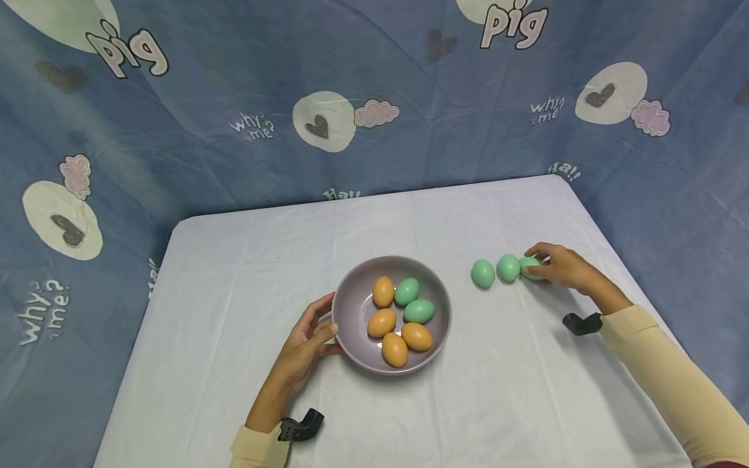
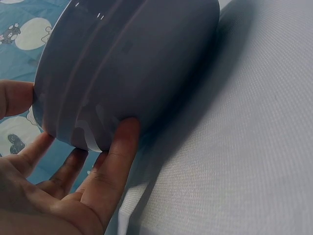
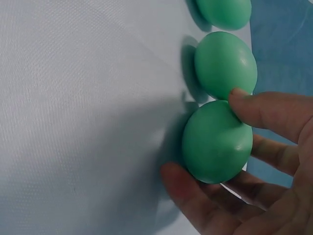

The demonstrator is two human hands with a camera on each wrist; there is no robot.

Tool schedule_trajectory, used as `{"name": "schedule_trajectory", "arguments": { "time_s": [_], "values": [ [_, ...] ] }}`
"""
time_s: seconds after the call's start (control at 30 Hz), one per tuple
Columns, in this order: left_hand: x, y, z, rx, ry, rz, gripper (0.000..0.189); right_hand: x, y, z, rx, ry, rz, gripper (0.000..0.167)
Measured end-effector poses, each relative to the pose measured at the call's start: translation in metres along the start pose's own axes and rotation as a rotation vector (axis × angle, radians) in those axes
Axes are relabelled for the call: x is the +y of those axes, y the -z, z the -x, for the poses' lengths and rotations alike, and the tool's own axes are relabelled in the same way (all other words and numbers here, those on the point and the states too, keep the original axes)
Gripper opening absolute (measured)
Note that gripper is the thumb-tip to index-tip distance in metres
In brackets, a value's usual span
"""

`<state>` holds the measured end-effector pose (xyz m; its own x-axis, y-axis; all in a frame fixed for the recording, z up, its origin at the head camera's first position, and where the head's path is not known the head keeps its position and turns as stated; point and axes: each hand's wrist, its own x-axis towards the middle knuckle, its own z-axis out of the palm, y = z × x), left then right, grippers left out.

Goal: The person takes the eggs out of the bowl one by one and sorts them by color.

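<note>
A mauve bowl (image 1: pixel 354 344) stands on the white-covered table, with several orange eggs (image 1: pixel 394 350) and two green eggs (image 1: pixel 419 311) inside. My left hand (image 1: pixel 304 341) holds the bowl's left side, thumb at the rim and fingers against the outer wall, as the left wrist view shows. To the right of the bowl, three more green eggs (image 1: pixel 483 273) lie in a row. My right hand (image 1: pixel 558 265) grips the rightmost green egg (image 3: pixel 217 142) between thumb and fingers. That egg sits right beside the middle green egg (image 3: pixel 226 65).
A white cloth (image 1: pixel 263 260) covers the table, whose back edge meets a blue printed curtain (image 1: pixel 421 130). The curtain also hangs along the left and right sides. Dark wrist devices (image 1: pixel 301 426) are worn at both cuffs.
</note>
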<state>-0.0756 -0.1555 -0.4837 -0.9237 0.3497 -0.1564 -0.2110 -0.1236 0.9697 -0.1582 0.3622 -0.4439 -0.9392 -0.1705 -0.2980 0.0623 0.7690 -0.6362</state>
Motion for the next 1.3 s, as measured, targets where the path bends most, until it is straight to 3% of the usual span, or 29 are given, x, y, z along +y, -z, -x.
{"name": "schedule_trajectory", "arguments": {
  "time_s": [0.33, 0.63, 0.97, 1.3],
  "values": [
    [-0.001, 0.001, 0.000, 0.001, -0.004, 0.005, 0.063, -0.003, 0.004, 0.003, -0.069, 0.027, -0.003, 0.051],
    [0.000, 0.001, 0.001, 0.008, -0.004, 0.006, 0.062, -0.019, 0.013, 0.010, -0.060, 0.069, 0.093, 0.059],
    [-0.001, 0.000, 0.000, 0.019, 0.000, 0.005, 0.062, -0.064, 0.008, 0.018, -0.003, 0.187, 0.173, 0.053],
    [-0.001, 0.000, 0.001, 0.020, 0.011, 0.005, 0.062, -0.123, -0.009, 0.021, -0.062, 0.313, 0.136, 0.049]
  ]
}}
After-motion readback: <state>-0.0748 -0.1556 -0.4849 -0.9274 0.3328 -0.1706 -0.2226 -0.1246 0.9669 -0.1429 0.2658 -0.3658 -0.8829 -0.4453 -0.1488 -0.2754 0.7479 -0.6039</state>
